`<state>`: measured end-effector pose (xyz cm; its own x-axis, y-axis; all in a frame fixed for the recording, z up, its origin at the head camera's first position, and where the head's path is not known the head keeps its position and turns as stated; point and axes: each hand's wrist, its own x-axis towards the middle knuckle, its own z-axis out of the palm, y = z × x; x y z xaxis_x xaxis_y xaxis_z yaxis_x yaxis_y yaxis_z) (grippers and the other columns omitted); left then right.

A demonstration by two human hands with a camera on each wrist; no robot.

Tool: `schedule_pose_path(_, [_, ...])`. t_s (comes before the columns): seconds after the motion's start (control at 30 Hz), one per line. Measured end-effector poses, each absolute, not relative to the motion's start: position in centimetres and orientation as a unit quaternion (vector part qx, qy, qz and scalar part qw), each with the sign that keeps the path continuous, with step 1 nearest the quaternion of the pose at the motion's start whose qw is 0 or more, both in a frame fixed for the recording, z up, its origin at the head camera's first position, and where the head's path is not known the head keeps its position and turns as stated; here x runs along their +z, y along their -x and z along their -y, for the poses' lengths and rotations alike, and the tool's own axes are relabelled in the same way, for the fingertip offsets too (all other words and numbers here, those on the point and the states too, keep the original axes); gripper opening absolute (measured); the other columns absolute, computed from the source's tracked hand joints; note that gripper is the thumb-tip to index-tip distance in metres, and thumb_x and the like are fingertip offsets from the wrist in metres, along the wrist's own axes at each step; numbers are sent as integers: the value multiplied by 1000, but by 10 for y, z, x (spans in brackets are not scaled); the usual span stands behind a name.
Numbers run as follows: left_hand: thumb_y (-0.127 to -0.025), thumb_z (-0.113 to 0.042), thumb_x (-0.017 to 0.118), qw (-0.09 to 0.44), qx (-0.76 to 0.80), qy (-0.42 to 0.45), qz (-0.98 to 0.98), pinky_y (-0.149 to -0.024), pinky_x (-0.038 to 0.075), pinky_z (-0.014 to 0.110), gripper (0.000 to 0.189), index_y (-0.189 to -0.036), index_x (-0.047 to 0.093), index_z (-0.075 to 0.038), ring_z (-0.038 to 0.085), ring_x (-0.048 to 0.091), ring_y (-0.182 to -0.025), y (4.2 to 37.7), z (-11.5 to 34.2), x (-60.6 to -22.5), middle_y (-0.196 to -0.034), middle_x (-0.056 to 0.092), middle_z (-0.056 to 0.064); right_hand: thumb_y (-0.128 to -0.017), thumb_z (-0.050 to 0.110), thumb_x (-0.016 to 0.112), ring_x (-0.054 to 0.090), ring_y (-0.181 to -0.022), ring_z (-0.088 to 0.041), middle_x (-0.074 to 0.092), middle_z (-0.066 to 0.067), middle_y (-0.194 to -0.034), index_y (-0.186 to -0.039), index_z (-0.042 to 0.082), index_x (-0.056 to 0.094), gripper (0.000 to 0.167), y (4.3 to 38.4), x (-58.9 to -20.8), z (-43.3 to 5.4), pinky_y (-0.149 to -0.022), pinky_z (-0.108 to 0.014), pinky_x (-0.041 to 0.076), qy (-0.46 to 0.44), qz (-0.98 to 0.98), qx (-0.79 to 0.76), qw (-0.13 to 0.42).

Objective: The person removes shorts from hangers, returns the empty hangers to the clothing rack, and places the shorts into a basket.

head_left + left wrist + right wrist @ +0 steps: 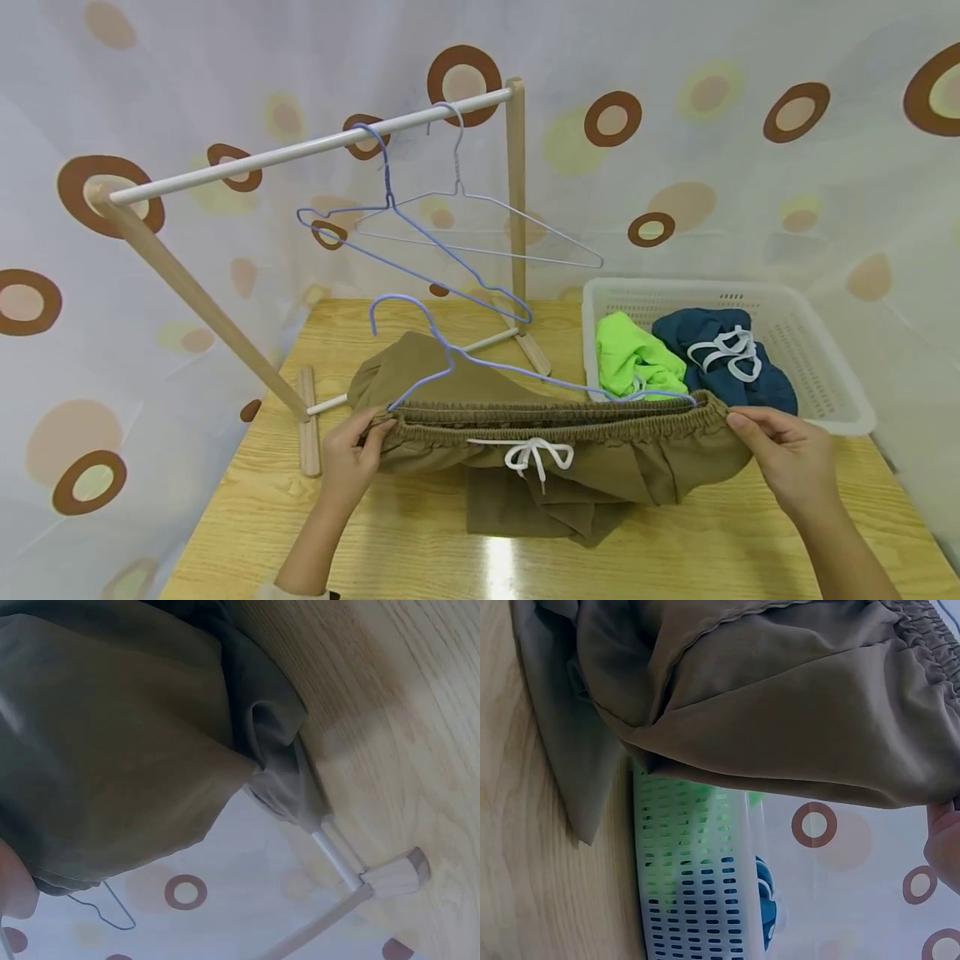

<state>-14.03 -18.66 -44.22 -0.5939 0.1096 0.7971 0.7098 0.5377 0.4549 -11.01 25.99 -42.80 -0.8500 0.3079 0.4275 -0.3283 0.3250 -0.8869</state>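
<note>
Brown drawstring shorts [615,458] are held up over the table, their gathered waistband stretched wide and a white bow at the front. My left hand [351,454] pinches the waistband's left end. At its right end my right hand [787,458] pinches the cloth between thumb and fingers. A purple wire hanger [517,367] has its lower part inside the waist opening, with its hook sticking up above. The hanger's bottom bar is hidden by the cloth. In the right wrist view the shorts [780,712] hang from the fingertips; the left wrist view shows the other side of the shorts [112,750].
Behind stands a rack with a white rail [300,152] and wooden posts. A blue-purple hanger [389,179] and a pale hanger [458,167] hang on it. At right, a white basket [832,367] holds bright green cloth [637,354] and dark blue cloth [720,350].
</note>
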Motion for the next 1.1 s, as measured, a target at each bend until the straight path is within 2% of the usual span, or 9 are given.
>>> schedule_pose_path(0.2, [-72,15,66,369,-428,251,786,-44,39,12,15,-86,67,9,5,48,-48,139,188,-441,-66,64,17,-77,-21,58,36,-46,-1,56,19,-53,-75,25,72,48,107,-435,-259,-40,-27,21,-20,746,608,270])
schedule_pose_path(0.3, [-69,17,67,375,-428,247,784,-45,42,12,19,-86,67,9,5,53,-50,139,187,-440,-69,66,19,-77,-20,59,38,-47,2,57,22,-54,-74,29,70,51,106,-438,-259,-40,-27,23,2,768,582,268])
schedule_pose_path(0.43, [-68,21,66,372,-441,241,780,-47,44,12,21,-86,67,10,4,56,-54,140,183,-438,-69,66,19,-77,-20,59,38,-46,4,56,20,-52,-73,28,70,50,105,-440,-256,-39,-28,21,3,760,597,259])
schedule_pose_path(0.57, [-72,21,63,360,-462,241,773,-45,42,13,20,-88,66,11,4,50,-51,140,179,-434,-65,63,18,-79,-18,58,39,-44,5,57,18,-52,-72,26,71,46,105,-441,-253,-38,-29,20,-1,739,629,242])
schedule_pose_path(0.67, [-71,21,64,363,-459,246,773,-45,41,13,20,-88,66,10,4,49,-51,142,176,-431,-65,63,17,-80,-17,58,40,-44,6,58,17,-52,-71,26,71,46,105,-443,-252,-38,-29,20,7,730,642,232])
schedule_pose_path(0.87, [-68,22,65,369,-451,256,771,-47,44,11,20,-86,66,12,10,56,-53,146,168,-430,-70,65,22,-80,-13,61,42,-47,7,56,22,-53,-72,31,69,46,104,-455,-249,-38,-22,29,27,778,589,216])
schedule_pose_path(0.97, [-67,23,65,370,-447,248,776,-49,46,11,22,-86,67,12,12,60,-55,147,165,-431,-72,67,21,-80,-12,62,47,-50,8,58,25,-57,-73,30,69,44,104,-461,-247,-42,-15,36,27,794,569,211])
schedule_pose_path(1.1, [-66,22,66,372,-445,234,780,-51,48,11,22,-86,67,11,13,63,-58,146,162,-432,-72,68,20,-79,-13,63,52,-55,10,61,28,-63,-76,27,70,41,105,-466,-243,-47,-9,40,7,803,556,215])
